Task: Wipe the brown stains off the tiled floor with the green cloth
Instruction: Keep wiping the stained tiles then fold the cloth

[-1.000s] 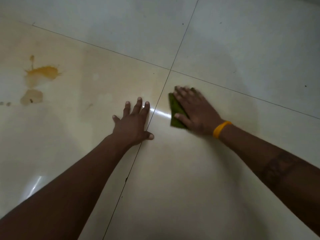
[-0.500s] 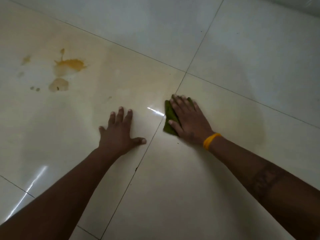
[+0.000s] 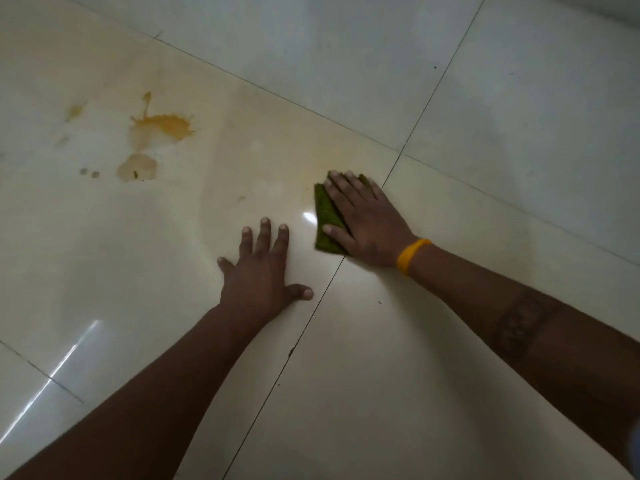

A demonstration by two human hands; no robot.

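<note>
The green cloth [image 3: 327,216] lies flat on the glossy tiled floor [image 3: 450,341], just left of a grout line. My right hand [image 3: 367,220] presses down on it with straight, spread fingers and covers most of it. My left hand [image 3: 259,271] rests flat on the tile beside it, fingers spread, holding nothing. Far to the left sits a brown-orange splash stain [image 3: 162,128], with a paler round stain [image 3: 136,167] below it and small spots [image 3: 89,173] further left. A faint yellowish smear [image 3: 322,143] tints the tile above the cloth.
Grout lines [image 3: 408,136] cross just above and right of the cloth. A yellow band [image 3: 412,255] circles my right wrist. Light glare streaks [image 3: 69,362] shine on the floor at lower left.
My right hand has slid the cloth leftward across the grout line onto the stained tile. My left hand has stayed planted flat, and the view has shifted so the stains sit closer to centre.
</note>
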